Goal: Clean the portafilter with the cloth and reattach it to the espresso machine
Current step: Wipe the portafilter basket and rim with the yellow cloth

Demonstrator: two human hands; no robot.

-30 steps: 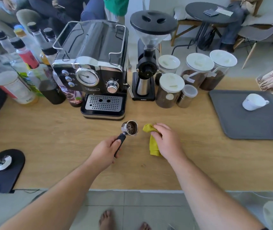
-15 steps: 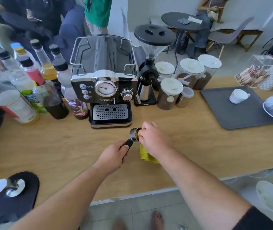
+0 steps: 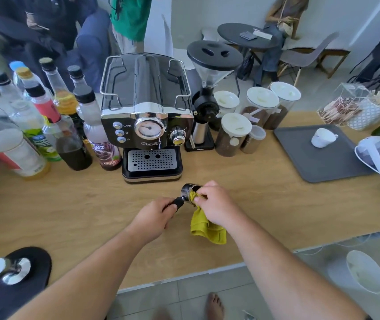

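My left hand grips the black handle of the portafilter, holding its steel basket tilted toward the right above the wooden counter. My right hand pinches the yellow-green cloth and presses a bunched corner of it into the basket's mouth. The rest of the cloth hangs down below that hand. The black and chrome espresso machine stands straight behind the portafilter, its drip tray facing me and nothing locked in under its front.
Syrup bottles crowd the counter left of the machine. A coffee grinder and lidded jars stand to its right. A grey tray with a white cup lies far right. A tamper on a black mat sits near left. People stand behind.
My right hand lifted the cloth off the counter and brought it to the portafilter, pushing it into the basket. My left hand tilted the portafilter. The camera view shifted left and down.
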